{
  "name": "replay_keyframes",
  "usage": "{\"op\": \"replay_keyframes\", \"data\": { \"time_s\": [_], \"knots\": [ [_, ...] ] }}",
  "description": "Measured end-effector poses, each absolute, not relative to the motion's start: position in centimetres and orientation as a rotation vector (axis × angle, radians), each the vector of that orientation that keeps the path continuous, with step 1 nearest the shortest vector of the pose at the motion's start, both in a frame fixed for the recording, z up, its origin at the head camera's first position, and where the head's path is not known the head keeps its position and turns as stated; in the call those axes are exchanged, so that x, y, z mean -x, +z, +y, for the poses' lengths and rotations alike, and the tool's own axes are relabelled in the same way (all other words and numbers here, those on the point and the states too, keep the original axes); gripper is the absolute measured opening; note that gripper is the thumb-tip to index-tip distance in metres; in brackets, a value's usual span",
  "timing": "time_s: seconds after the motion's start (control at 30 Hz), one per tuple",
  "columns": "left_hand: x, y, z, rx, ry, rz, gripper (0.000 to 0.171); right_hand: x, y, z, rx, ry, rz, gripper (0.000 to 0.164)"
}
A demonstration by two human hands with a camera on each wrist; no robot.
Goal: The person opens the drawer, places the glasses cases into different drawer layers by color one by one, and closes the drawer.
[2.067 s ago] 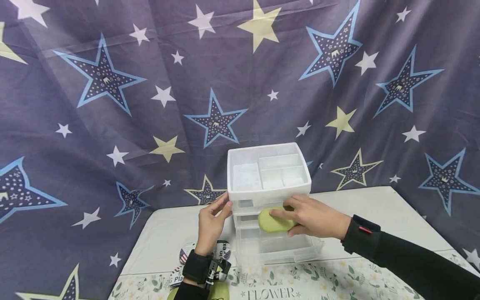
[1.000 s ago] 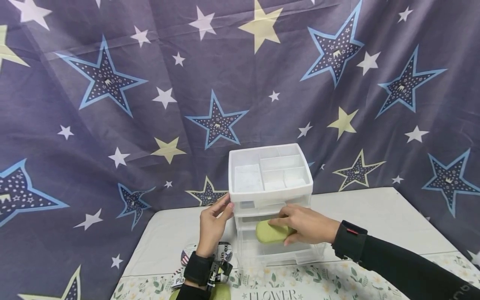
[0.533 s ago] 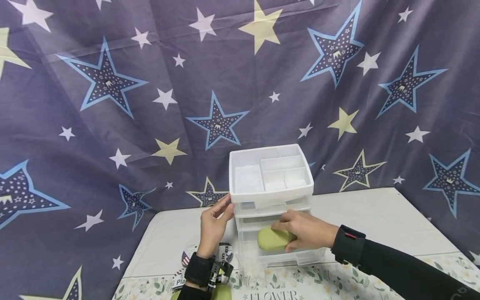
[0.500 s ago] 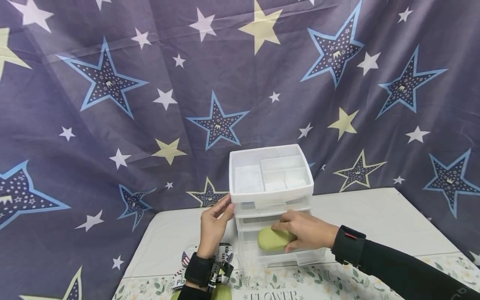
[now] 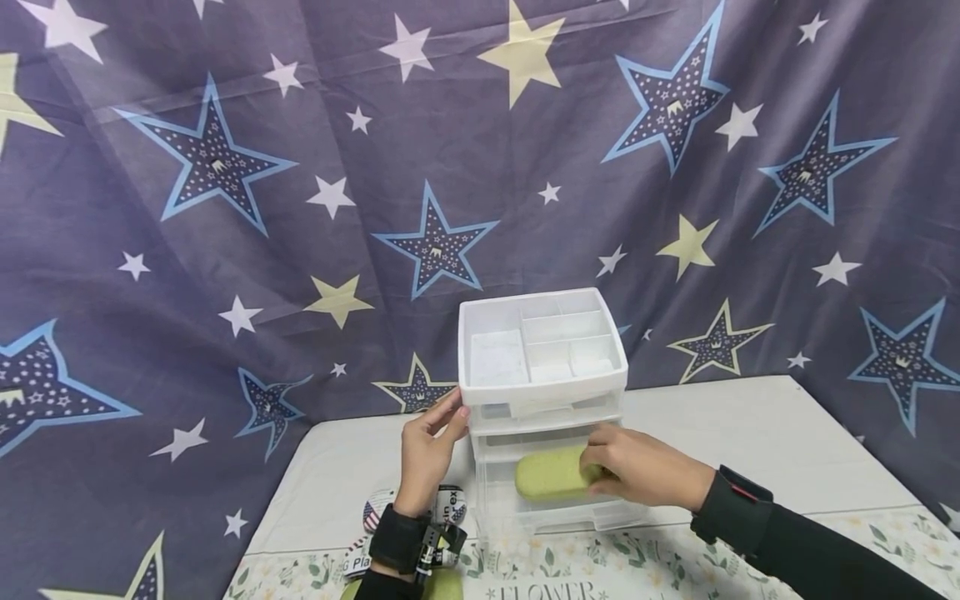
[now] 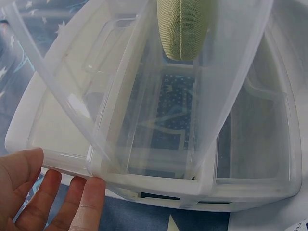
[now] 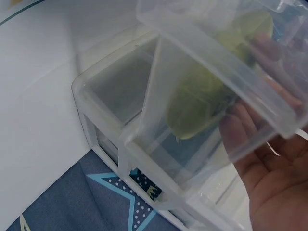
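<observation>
A white drawer unit [image 5: 480,396] with a compartmented top stands on the table, its clear lower drawer [image 5: 558,518] pulled out. In that drawer lies a long green fabric glasses case [image 5: 551,475]; the left wrist view shows the seamed end of the case [image 6: 183,31]. My right hand [image 5: 648,468] has its curled fingers around the right end of the case. Through the drawer wall in the right wrist view, fingers [image 7: 236,120] show beside it. My left hand [image 5: 427,454] rests its extended fingertips against the unit's left side, fingers [image 6: 91,197] spread along the frame.
Several patterned items with printed lettering [image 5: 450,504] lie by my left wrist, with another green object [image 5: 446,585] below them. A floral runner [image 5: 675,562] covers the table's front. A star-print cloth [image 5: 360,150] hangs behind.
My right hand has lowered the glasses case into the lower drawer. In the last half second the hand slid right along the case, which stayed put. The left hand keeps its place.
</observation>
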State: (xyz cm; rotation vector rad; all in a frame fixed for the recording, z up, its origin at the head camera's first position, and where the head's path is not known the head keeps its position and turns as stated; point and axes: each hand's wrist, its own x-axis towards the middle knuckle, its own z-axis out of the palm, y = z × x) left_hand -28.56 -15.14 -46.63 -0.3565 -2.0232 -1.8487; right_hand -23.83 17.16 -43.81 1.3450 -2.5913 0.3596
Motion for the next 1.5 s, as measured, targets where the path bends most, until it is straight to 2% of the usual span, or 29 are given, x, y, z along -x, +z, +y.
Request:
{"op": "replay_keyframes", "data": {
  "time_s": [0.27,1.5],
  "knots": [
    [28.5,-46.5,-15.3,0.343,-1.861,-2.033,0.039,23.2,-43.9,17.4,-1.343,0.278,-2.492,0.01],
    [28.6,-46.8,-15.2,0.355,-1.86,-2.036,0.039,26.1,-44.7,17.3,-1.223,0.293,-2.485,0.011]
  ]
}}
